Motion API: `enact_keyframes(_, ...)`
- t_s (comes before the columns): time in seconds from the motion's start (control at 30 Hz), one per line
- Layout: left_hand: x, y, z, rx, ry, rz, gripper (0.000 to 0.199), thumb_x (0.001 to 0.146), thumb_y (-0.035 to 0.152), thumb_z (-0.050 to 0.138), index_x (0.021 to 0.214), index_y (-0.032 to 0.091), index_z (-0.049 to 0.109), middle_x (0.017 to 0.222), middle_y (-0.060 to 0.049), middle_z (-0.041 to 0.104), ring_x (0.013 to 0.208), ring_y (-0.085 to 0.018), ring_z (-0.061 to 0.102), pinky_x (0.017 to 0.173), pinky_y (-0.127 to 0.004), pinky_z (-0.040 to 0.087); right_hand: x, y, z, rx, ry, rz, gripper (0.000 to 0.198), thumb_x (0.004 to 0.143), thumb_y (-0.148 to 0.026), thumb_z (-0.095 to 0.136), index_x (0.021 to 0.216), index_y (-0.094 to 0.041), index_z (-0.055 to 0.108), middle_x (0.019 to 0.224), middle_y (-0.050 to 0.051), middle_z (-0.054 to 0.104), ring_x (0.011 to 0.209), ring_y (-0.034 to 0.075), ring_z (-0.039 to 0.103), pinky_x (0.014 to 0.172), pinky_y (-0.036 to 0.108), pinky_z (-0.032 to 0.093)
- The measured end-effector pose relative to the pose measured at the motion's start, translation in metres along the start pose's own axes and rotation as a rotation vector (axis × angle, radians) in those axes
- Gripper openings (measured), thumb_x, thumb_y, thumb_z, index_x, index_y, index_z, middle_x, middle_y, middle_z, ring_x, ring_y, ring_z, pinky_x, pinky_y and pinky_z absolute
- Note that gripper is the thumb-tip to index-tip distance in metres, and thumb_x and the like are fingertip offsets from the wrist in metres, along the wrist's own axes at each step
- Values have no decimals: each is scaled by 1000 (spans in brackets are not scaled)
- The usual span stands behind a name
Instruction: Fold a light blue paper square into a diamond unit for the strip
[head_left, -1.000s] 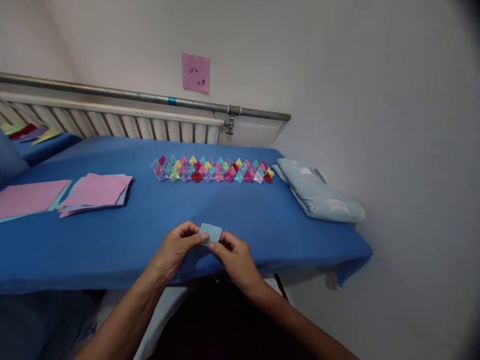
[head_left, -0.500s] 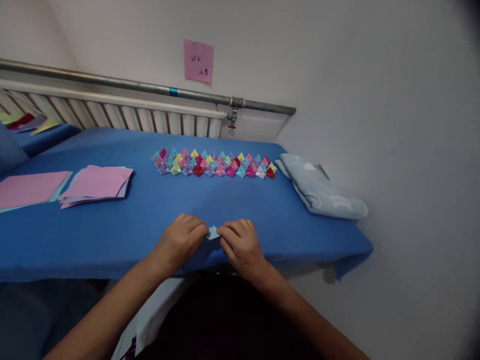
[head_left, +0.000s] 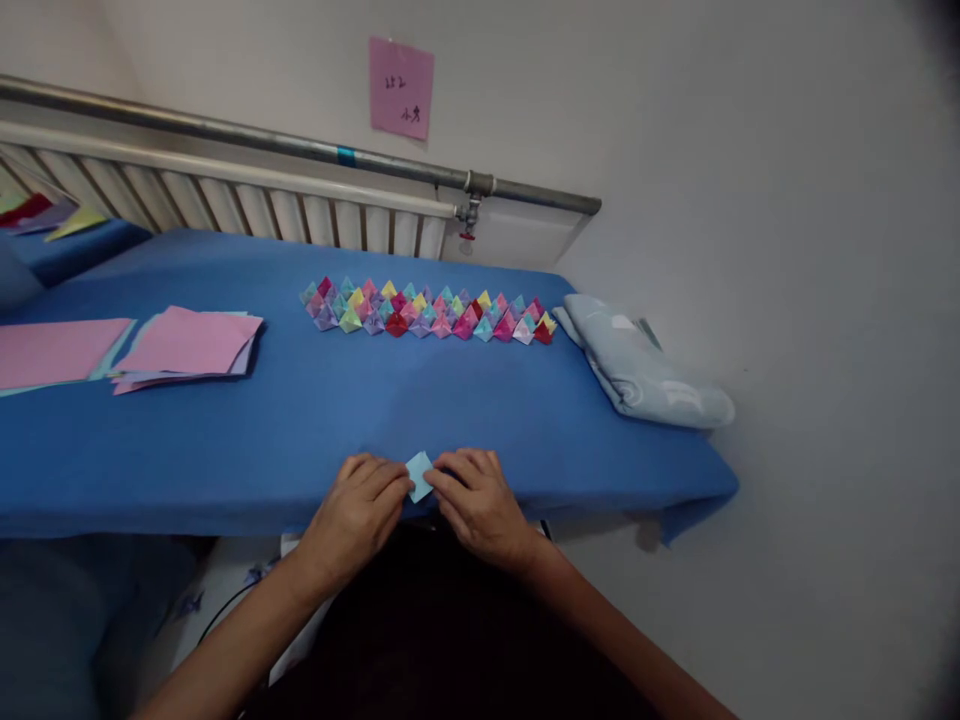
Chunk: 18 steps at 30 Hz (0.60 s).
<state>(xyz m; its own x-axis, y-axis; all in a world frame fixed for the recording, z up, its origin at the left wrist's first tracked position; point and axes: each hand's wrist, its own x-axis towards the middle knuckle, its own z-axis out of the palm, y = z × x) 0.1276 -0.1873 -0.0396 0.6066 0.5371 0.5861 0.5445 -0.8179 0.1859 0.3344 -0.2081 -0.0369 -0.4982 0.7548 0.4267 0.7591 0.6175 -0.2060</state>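
Between my two hands, at the near edge of the blue-covered table [head_left: 322, 420], is a small light blue folded paper [head_left: 418, 477] that looks like a flat diamond. My left hand [head_left: 364, 508] pinches its left corner, with the fingers bent together. On the other side my right hand [head_left: 478, 505] grips the right part between thumb and fingertips. Farther back stand rows of small folded paper pieces [head_left: 442, 322] in pink, purple, blue, yellow and red, set close together.
To the left lie a stack of coloured paper sheets [head_left: 191, 342] and a pink sheet [head_left: 60, 352]. A folded pale blue blanket [head_left: 637, 365] rests at the right end by the wall. Behind are a radiator [head_left: 285, 212] and a metal pipe [head_left: 247, 133]; a pink note [head_left: 401, 88] hangs above.
The light blue paper has gone from a small peaked shape to a flat diamond facing me. Both hands remain on it, their grip slightly shifted. The view has tilted down a little.
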Motion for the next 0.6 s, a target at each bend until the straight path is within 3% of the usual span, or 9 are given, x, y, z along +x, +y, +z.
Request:
enact_keyframes(0.27,8,-9,-4,82,-169,110,21,85,7,45,97,18,59,119,-7,64,91,-20,60,87,-40,36,-2,0,-3,-6,-46,-56,30,88,-18,53,117,-23,61,122,5,60,102,24,46,84,39,35)
enact_keyframes(0.43,10,-11,-3,78,-165,119,22,87,7,41,95,19,58,109,-5,68,88,-19,60,89,-40,34,-5,-3,-4,55,21,47,24,89,-25,54,110,-20,63,116,8,62,100,23,50,85,39,36)
enact_keyframes(0.6,7,-10,-2,82,-144,115,20,88,9,43,95,19,59,111,-5,68,92,-20,60,90,-40,33,-8,-4,-3,64,30,59,26,88,-25,55,112,-20,62,115,7,64,99,23,50,87,40,36)
